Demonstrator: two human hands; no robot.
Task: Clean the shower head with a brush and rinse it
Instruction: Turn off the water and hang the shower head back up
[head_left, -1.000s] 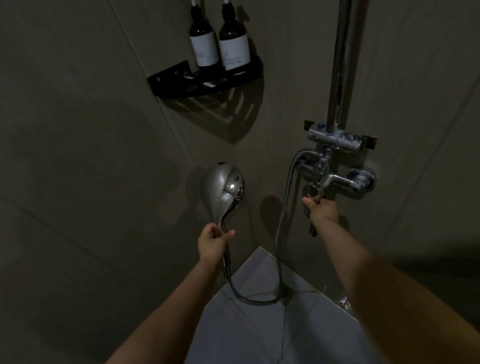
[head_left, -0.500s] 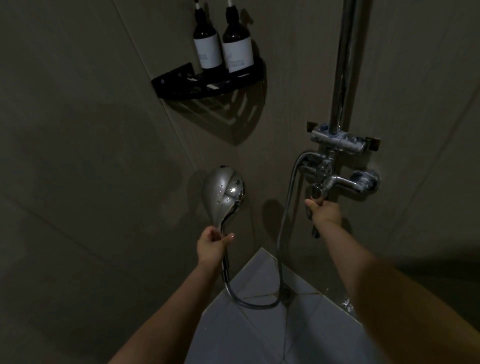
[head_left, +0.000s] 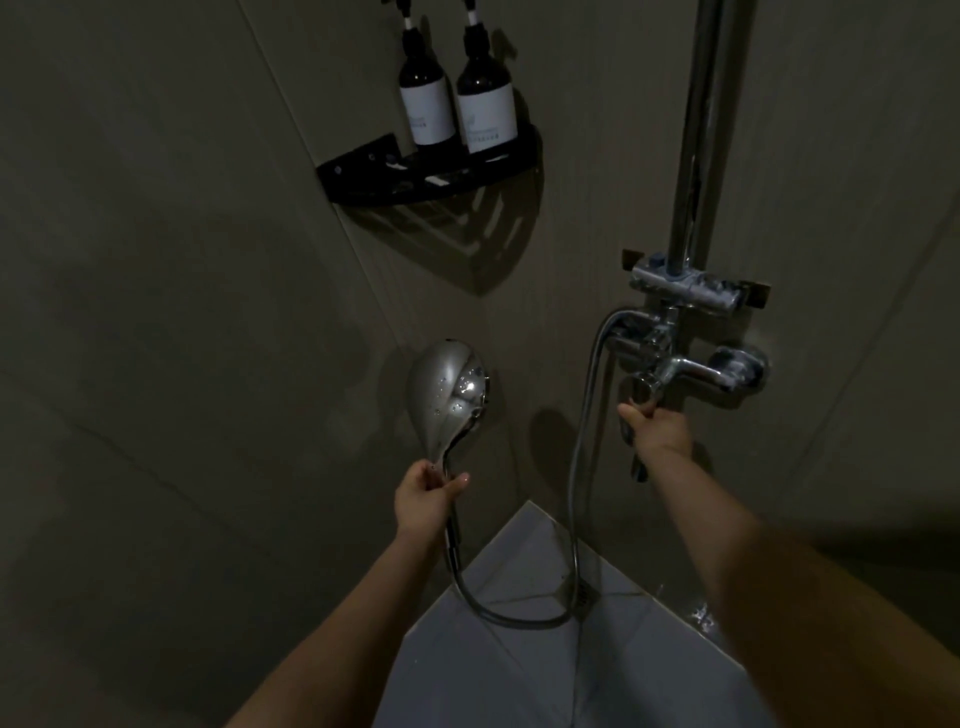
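Head view: a dim shower corner, seen from above over both forearms.
Left grip: the left hand (head_left: 425, 501) is curled round the neck of the shower head (head_left: 450, 395), thumb laid across the handle.
Shower head: upright just above the left grip, its rounded back toward the camera, face turned away to the right; droplets show on the chrome.
Hose: the hose (head_left: 574, 545) drops from under the left grip, loops low over the floor tiles (head_left: 519, 670), then climbs to the mixer above the right grip.
Shelf: a black corner shelf (head_left: 431, 171) sits high above the left grip and carries two dark bottles (head_left: 457, 101) with pale labels.
Right grip: the right hand (head_left: 657, 428) reaches up to the mixer (head_left: 685, 364); its fingers look closed on a knob or lever just under the valve body, though the exact part is too dark to tell.
Riser: a chrome riser pipe (head_left: 696, 130) stands straight up above the right grip.
Brush: none in view.
Water: no stream shows from the head.
Progress: judging by the wet chrome and the hand at the valve, this looks like the rinse stage, either about to start or just being shut off; whether scrubbing is done cannot be told.
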